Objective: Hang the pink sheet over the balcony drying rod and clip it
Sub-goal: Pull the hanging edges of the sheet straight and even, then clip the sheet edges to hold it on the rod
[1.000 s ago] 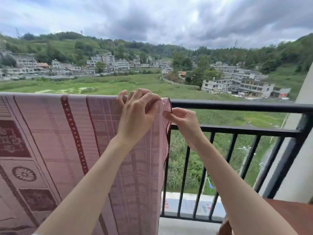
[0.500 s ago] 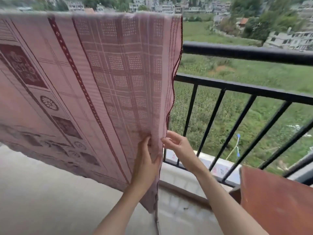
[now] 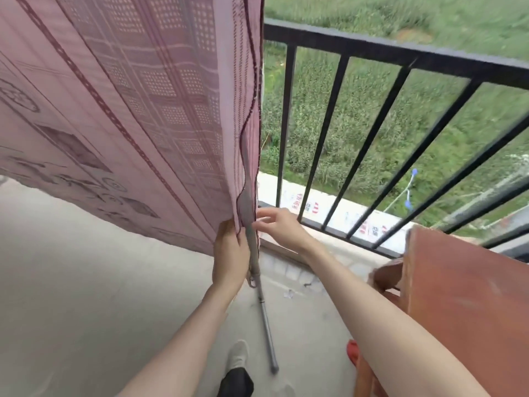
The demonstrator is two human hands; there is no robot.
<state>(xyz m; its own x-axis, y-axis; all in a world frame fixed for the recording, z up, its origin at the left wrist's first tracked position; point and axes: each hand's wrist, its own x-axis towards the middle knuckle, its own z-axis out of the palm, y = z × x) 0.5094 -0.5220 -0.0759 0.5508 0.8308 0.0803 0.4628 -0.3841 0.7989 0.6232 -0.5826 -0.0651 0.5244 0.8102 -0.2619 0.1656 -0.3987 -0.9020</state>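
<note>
Sheet: the pink sheet (image 3: 137, 110) hung as a broad patterned panel from above the frame, its right edge falling just beside the black railing (image 3: 372, 50); the rod it draped over was out of view.
Left grip: the left hand (image 3: 230, 253) was curled round the lower right edge of the cloth, pinching the hem.
Right grip: the right hand (image 3: 279, 226) reached to the same edge with fingers spread and only lightly bent, fingertips at the hem; whether they gripped it could not be told.
Handling: thin woven cloth, soft and light by the look of its folds; it would likely slide along a smooth rod and billow in wind.
Where to hold: the hem and corners seemed best, pulled downward and outward to flatten it.
Nearby: a grey pole (image 3: 264, 316) lay slanted on the floor (image 3: 86, 282) below the hands; a red-brown wooden piece (image 3: 463, 305) stood at the right.
Clips: none visible.
</note>
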